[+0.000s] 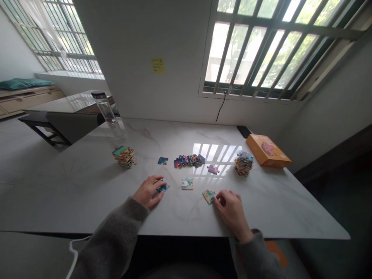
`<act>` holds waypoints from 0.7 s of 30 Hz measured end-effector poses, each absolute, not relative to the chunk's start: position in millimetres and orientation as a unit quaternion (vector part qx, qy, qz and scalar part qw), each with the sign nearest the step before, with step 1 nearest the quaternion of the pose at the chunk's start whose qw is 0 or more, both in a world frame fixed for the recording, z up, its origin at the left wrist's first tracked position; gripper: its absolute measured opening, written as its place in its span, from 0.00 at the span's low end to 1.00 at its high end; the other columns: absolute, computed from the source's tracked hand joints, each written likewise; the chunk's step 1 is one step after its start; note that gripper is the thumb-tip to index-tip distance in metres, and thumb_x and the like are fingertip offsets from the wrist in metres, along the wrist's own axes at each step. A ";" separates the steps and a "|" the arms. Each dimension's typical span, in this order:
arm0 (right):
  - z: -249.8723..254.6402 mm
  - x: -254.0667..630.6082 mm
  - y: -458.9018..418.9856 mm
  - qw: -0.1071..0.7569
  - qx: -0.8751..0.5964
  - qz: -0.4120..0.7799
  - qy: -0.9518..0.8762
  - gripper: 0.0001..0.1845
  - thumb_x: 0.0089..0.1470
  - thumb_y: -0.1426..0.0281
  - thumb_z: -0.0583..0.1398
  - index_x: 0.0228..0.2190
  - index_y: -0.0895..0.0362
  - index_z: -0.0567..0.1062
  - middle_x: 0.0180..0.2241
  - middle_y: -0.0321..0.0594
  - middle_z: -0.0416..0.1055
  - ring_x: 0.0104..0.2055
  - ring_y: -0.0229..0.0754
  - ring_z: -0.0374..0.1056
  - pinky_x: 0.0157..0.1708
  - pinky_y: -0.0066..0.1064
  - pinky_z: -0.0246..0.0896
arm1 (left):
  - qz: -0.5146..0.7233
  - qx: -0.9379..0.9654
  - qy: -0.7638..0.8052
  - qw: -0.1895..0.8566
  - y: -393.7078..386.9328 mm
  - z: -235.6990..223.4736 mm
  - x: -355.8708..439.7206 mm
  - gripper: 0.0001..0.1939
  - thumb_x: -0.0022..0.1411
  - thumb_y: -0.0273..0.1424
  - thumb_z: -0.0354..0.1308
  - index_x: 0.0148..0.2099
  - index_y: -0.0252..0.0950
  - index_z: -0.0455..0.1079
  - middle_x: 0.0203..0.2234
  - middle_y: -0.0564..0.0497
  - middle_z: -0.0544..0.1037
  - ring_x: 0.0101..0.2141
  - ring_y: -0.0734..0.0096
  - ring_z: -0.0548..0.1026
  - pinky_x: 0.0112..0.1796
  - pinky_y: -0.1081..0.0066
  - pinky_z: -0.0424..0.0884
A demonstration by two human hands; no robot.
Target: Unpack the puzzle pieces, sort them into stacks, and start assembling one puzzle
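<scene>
My left hand (148, 192) rests on the white marble table (72, 186), its fingertips over a blue jigsaw piece (162, 188). My right hand (231, 211) lies near the table's front edge, with its fingers at the corner of a teal and yellow jigsaw piece (208, 196). Between my hands sits a pale jigsaw piece (187, 183) with a white shape on it. Farther off are a low heap of jigsaw pieces (188, 160), a dark blue piece (163, 161) and a mauve piece (213, 169). Two stacks of pieces stand at the left (124, 156) and right (243, 163).
An orange puzzle box (267, 151) lies at the table's right. Behind it is a black phone (244, 131). A clear water bottle (106, 108) stands at the far left corner. Barred windows (255, 50) and a wall with a yellow sticky note (158, 66) rise behind the table.
</scene>
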State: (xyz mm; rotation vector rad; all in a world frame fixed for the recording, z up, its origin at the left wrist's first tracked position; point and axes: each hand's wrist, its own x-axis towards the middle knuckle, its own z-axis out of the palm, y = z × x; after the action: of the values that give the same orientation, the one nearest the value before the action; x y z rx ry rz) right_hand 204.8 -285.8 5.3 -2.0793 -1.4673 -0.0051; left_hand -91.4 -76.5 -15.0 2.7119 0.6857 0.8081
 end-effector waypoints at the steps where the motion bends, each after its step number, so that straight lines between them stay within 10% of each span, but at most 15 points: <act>1: 5.2 203.4 -285.7 0.285 -0.781 -0.012 -0.556 0.13 0.61 0.62 0.58 0.26 0.55 0.72 0.23 0.35 0.68 0.31 0.43 0.64 0.39 0.37 0.52 | 0.283 0.923 0.237 0.109 -75.0 -16.9 -91.8 0.16 0.60 0.31 0.55 0.51 0.38 0.72 0.52 0.43 0.71 0.50 0.56 0.70 0.52 0.56 0.70; 6: 3.7 198.3 -282.1 0.249 -0.777 -0.055 -0.576 0.18 0.59 0.60 0.61 0.48 0.55 0.73 0.38 0.43 0.73 0.42 0.49 0.68 0.44 0.39 0.56 | 0.285 0.918 0.258 0.093 -71.9 -21.9 -93.3 0.17 0.61 0.32 0.56 0.52 0.39 0.71 0.49 0.43 0.71 0.47 0.57 0.71 0.50 0.55 0.72; 15: 17.6 224.3 -275.8 0.227 -0.683 0.015 -0.694 0.30 0.54 0.82 0.52 0.51 0.43 0.75 0.53 0.41 0.68 0.52 0.46 0.65 0.50 0.40 0.61 | 0.267 0.922 0.268 0.084 -75.0 -16.5 -93.5 0.16 0.62 0.33 0.56 0.52 0.40 0.71 0.50 0.44 0.72 0.49 0.56 0.70 0.50 0.56 0.69; 21: 11.3 208.1 -271.1 0.251 -0.768 -0.056 -0.587 0.18 0.61 0.64 0.58 0.51 0.57 0.71 0.38 0.46 0.73 0.43 0.51 0.67 0.46 0.42 0.60 | 0.258 0.933 0.232 0.097 -90.8 5.3 -78.3 0.12 0.66 0.30 0.52 0.48 0.39 0.72 0.44 0.46 0.76 0.46 0.60 0.72 0.48 0.59 0.66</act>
State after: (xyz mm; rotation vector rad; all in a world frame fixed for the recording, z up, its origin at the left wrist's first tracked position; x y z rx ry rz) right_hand 208.1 -271.1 11.3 -2.0893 -1.5967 -0.1535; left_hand -78.3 -90.8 5.3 2.7628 0.6867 0.7637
